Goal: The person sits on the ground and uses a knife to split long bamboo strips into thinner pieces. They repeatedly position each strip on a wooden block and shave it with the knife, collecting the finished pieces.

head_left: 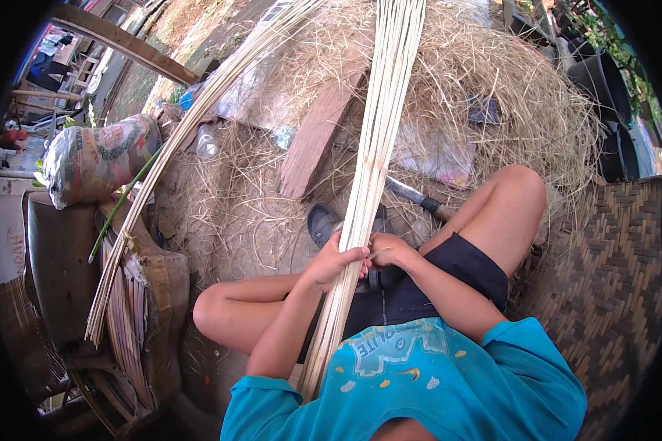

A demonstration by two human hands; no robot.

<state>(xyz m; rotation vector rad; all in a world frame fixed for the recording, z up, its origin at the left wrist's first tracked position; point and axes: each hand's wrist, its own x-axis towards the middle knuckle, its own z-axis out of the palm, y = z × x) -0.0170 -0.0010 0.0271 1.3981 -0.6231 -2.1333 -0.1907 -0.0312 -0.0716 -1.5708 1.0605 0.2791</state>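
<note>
- Location: the bundle of pale strips (373, 151) is lying between the person's knees, passing over the lap; clock directions are taking the hands as the dial centre, with 12 at the top of the view.
- Left hand (337, 266): wrapping the bundle, thumb on top.
- Right hand (387, 250): sitting against the 4 o'clock side, fingers narrow, apparently pinching a thin strand (379, 253).
- Risk, spreading: the strips are fanning toward 12 o'clock; a slackening left grip could be letting them slide out of line.
- Risk, strand: uneven pulling could be snapping the strand or cutting a fingertip.
- Risk, snagging: a swing toward 1 o'clock could be catching the loose straw (522, 95) or nudging the bladed tool (412, 195).
- Orientation: the long axis is running from just past 12 o'clock to between 6 and 7; the far end is leaving the view, and the near end is resting beside the shirt (419, 389).
</note>
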